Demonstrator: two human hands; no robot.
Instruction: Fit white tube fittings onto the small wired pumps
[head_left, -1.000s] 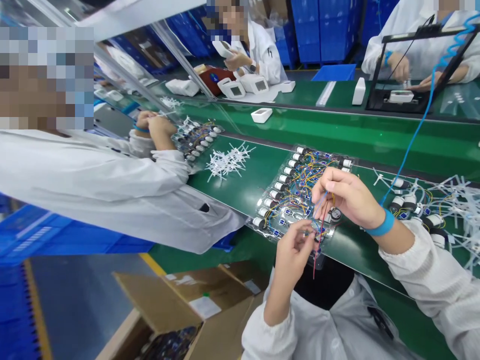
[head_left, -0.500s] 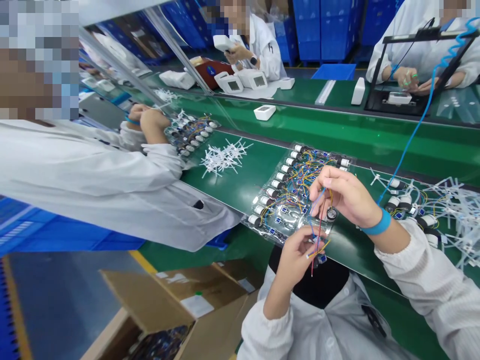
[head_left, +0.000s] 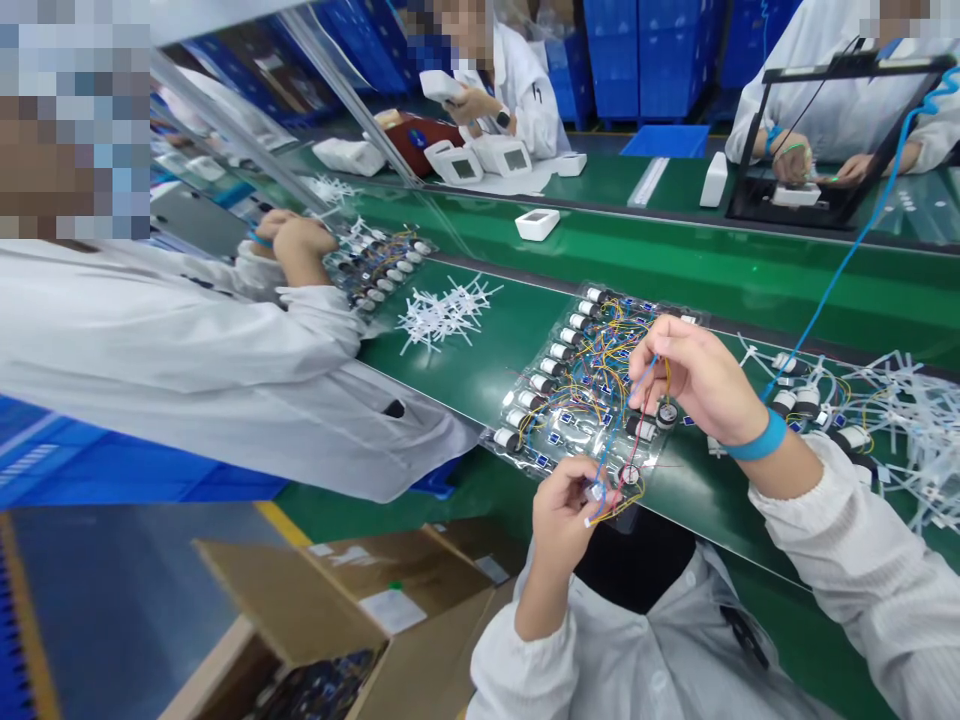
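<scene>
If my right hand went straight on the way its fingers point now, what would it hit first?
Probably the tangle of coloured wires in the clear tray, just beyond the fingertips of your right hand. How high the hand sits above them is unclear, so it might pass over.

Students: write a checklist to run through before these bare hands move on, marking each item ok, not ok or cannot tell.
1. Thin blue and red wires strung between left bare hand and right bare hand: ok.
2. Clear plastic tray on green worktop: ok.
3. Heap of thin white strips left of the tray, apart from it: ok.
4. Yellow and blue wires in tray untangled: not ok, they cross.
5. Left hand's grip firm: cannot tell.
</scene>
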